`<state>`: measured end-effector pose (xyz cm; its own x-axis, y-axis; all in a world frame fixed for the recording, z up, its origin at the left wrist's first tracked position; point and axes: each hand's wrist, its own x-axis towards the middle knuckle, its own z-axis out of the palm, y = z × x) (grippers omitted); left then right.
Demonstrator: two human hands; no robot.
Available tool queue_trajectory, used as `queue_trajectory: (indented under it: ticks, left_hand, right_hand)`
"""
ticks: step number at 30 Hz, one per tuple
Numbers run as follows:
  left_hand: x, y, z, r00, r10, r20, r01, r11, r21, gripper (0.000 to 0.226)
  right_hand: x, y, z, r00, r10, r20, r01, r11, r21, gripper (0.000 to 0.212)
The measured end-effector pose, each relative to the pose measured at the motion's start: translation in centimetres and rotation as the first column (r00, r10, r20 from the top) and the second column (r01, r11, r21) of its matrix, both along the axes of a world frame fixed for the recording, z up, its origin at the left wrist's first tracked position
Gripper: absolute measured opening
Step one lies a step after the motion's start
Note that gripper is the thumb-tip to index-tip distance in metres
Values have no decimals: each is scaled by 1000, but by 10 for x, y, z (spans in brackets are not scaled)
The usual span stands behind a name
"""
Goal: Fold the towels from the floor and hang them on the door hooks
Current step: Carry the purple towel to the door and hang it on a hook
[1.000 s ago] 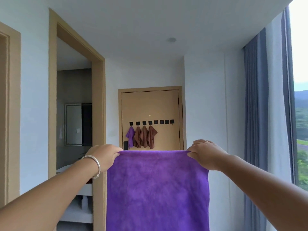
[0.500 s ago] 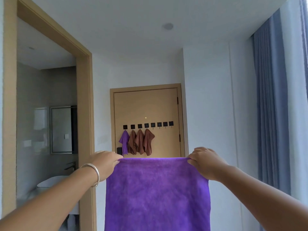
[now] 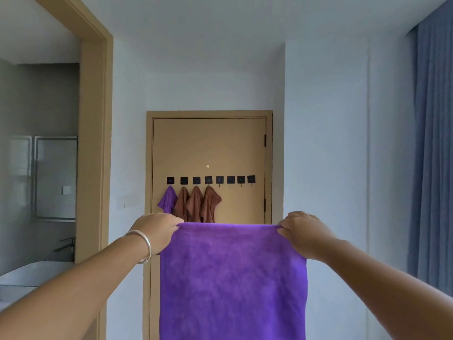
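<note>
A purple towel [image 3: 232, 283] hangs flat in front of me, stretched by its top edge. My left hand [image 3: 155, 230] pinches the top left corner and my right hand [image 3: 302, 231] pinches the top right corner. Straight ahead is a tan door [image 3: 208, 148] with a row of several black hooks [image 3: 235, 179]. On the leftmost hooks hang a small purple towel [image 3: 168, 199] and three brown towels [image 3: 196, 204]. The hooks to the right are bare. The floor is out of view.
An open doorway with a tan frame [image 3: 94, 148] on the left leads into a bathroom with a mirror [image 3: 56, 177] and a white basin [image 3: 29, 276]. A white wall corner [image 3: 326, 143] and blue curtains [image 3: 431, 155] stand on the right.
The door and hooks have grown larger and nearer in view, and the doorway on the left has slid further left. Both hands keep their hold on the towel's top corners.
</note>
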<state>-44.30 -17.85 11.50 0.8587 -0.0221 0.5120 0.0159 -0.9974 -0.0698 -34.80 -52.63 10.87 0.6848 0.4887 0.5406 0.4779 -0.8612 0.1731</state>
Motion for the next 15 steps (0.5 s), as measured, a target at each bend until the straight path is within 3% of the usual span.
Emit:
queue_trajectory:
  ticks: [15]
  left_hand:
    - [251, 33, 4, 991, 133, -33, -131, 991, 41, 29]
  right_hand:
    - [293, 57, -3, 990, 130, 55, -133, 990, 49, 32]
